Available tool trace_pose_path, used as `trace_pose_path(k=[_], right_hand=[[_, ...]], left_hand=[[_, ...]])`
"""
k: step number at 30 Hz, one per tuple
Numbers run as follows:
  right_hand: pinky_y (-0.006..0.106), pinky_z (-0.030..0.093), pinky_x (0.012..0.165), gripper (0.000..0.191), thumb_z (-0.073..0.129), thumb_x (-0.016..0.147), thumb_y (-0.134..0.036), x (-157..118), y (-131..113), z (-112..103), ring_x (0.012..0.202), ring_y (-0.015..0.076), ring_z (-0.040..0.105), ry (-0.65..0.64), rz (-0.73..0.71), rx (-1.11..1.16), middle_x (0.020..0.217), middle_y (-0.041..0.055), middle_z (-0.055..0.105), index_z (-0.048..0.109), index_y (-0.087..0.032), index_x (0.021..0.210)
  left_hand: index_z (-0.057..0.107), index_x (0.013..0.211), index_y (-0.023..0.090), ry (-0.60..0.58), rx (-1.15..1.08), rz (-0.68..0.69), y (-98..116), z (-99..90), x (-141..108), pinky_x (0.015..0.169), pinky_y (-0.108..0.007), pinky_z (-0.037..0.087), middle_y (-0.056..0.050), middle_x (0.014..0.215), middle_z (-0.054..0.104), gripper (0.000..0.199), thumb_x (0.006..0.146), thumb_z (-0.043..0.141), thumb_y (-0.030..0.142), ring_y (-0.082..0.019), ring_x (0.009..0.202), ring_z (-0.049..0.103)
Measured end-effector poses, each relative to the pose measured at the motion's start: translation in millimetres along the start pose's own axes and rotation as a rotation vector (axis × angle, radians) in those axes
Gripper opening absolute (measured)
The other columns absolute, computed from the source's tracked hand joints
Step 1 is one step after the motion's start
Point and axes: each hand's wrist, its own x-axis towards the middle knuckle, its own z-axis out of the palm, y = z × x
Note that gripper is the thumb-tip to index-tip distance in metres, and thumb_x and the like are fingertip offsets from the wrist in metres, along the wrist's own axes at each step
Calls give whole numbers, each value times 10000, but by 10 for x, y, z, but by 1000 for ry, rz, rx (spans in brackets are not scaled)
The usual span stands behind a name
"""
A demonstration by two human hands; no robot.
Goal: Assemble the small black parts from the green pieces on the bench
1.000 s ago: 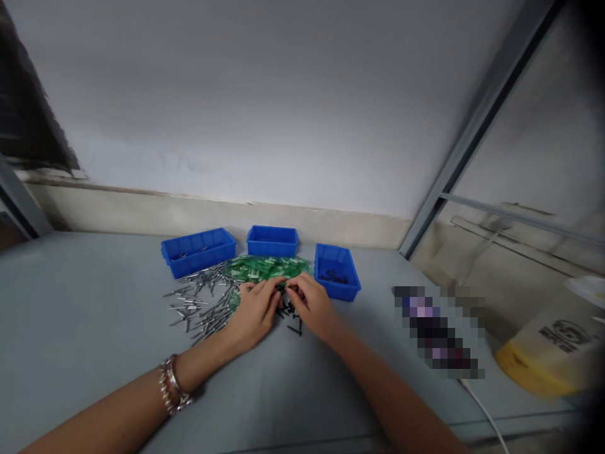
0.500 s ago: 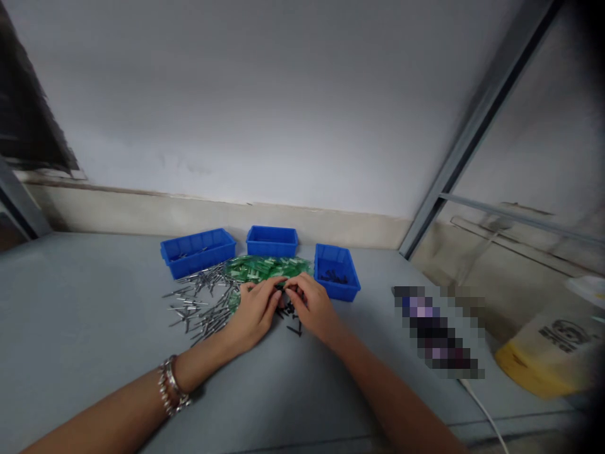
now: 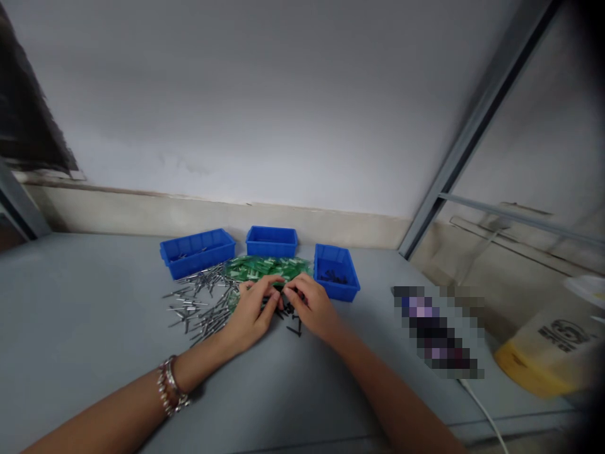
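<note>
White wall (image 3: 283, 113) rises behind a grey tabletop (image 3: 85, 315). At the far right stands a translucent jug (image 3: 543, 325) with a pale lid and a yellow lower part; it bears a dark round emblem (image 3: 567, 331) with lettering below, too blurred to read.

3 blue bins line the back of the table. The left bin (image 3: 203, 260) has a few thin metal pieces on its floor; the middle bin (image 3: 272, 250) stands near the wall; the right bin (image 3: 339, 292), turned at an angle, holds a small heap of black screws.

The 2 hands meet in front of the bins. The left hand (image 3: 253, 309) has its thumb and fingers curled inward, the right hand (image 3: 316, 306) its thumb and forefinger drawn together; something dark shows between the fingertips, but I cannot tell whether either hand is pinching it. Compared with 0.5 s ago, the hands have barely shifted and the bins match.

Green plastic packets (image 3: 265, 268) lie heaped just beyond the fingers. Silver bracelets (image 3: 172, 386) circle the left wrist. Slim metal rods (image 3: 210, 318) scatter left of the left hand, and loose black screws (image 3: 299, 326) lie under and just beside the right fingers.
</note>
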Motion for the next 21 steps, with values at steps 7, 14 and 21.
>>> trace_pose_path(k=[7,14,21], right_hand=[[249,421,658,124,423,837,-174,33,3,-165,717,135,509,171,-62,-115,774,36,524,539,-174,793],[384,409,780,219,443,837,-260,36,196,-402,877,236,481,407,15,-602,911,124,511,578,-149,970],[272,427,716,166,457,847,-241,4,-87,-237,793,159,551,-202,42,-435,876,53,569,584,-167,925]], left_hand=[[343,1146,201,48,90,-51,-31,22,18,825,-394,244,-16,894,604,268,890,360,278,-211,879,541],[326,1148,202,52,153,-50,-40,35,21,818,-407,246,-20,910,597,245,909,315,258,-207,869,539],[351,1125,196,74,197,-59,-56,48,25,803,-401,266,-29,919,597,229,904,314,240,-209,883,538]])
